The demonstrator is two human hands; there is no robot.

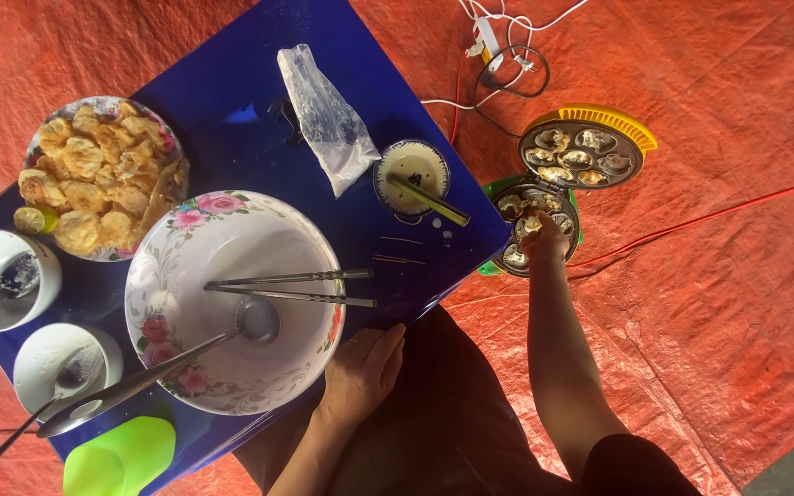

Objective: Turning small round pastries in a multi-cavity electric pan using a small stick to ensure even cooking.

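My right hand (544,237) reaches out to the lower half of an open round cake mould (533,230) on the floor, fingers closed on one of the small cooked cakes in it. The mould's lid half (583,152) lies open behind it, with several cakes stuck in its cups. My left hand (367,366) rests flat on the near edge of the blue table (259,110), fingers loosely apart, holding nothing. Beside it stands a large white flowered bowl (197,237) with a ladle (255,321) inside and metal chopsticks (291,287) laid across the rim.
A plate of fried cakes (98,179) sits at the table's left, with two white bowls with spoons (2,276) below. A plastic bag (328,119) and a small bowl with a green stick (415,174) lie mid-table. A green cup (121,455) stands near. Cables (507,64) cross the orange tarp.
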